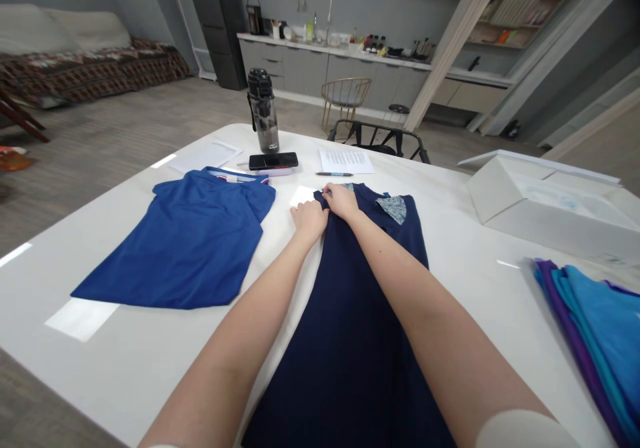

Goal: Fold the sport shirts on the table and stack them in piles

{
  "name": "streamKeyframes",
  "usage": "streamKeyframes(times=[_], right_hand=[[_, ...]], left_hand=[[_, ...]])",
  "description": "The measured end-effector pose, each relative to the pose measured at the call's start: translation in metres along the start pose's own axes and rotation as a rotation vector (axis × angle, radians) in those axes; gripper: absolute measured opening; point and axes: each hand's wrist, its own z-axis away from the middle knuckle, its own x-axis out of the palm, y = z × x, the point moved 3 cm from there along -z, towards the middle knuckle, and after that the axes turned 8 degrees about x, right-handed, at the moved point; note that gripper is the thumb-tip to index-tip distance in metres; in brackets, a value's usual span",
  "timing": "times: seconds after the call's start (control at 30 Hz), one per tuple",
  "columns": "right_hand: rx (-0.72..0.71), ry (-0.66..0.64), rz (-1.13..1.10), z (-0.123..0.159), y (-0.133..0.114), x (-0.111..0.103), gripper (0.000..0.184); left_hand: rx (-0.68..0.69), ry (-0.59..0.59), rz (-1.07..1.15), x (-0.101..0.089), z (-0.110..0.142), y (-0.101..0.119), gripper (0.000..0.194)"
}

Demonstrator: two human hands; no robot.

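A navy garment, seemingly a shirt, lies lengthwise in front of me, with grey-blue patterned patches near its far end. My left hand is closed on its far left corner, the fingers curled under and partly hidden. Right beside it, my right hand pinches the same edge between thumb and fingers. To the left of my arms, a royal blue shirt lies flat with its collar toward the far side.
On the white table stand a dark water bottle and a white box. Near the far edge lie a phone, a pen and a printed sheet. Folded blue and purple clothes are at right.
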Motion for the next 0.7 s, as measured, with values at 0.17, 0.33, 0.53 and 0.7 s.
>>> streamKeyframes(times=[0.17, 0.33, 0.53, 0.7], right_hand=[[-0.002, 0.023, -0.031, 0.004, 0.01, -0.006, 0.019], [0.014, -0.004, -0.088, 0.008, 0.022, -0.004, 0.026], [0.001, 0.032, -0.158, 0.005, 0.024, 0.0, 0.014], [-0.002, 0.079, -0.524, 0.007, 0.057, -0.013, 0.014]], left_hand=[[-0.024, 0.013, 0.131, 0.001, -0.004, 0.0, 0.018], [-0.012, 0.044, 0.186, 0.005, -0.006, 0.002, 0.02], [-0.04, -0.015, 0.147, 0.004, -0.004, 0.012, 0.02], [0.029, 0.054, 0.321, -0.006, -0.005, 0.022, 0.026]])
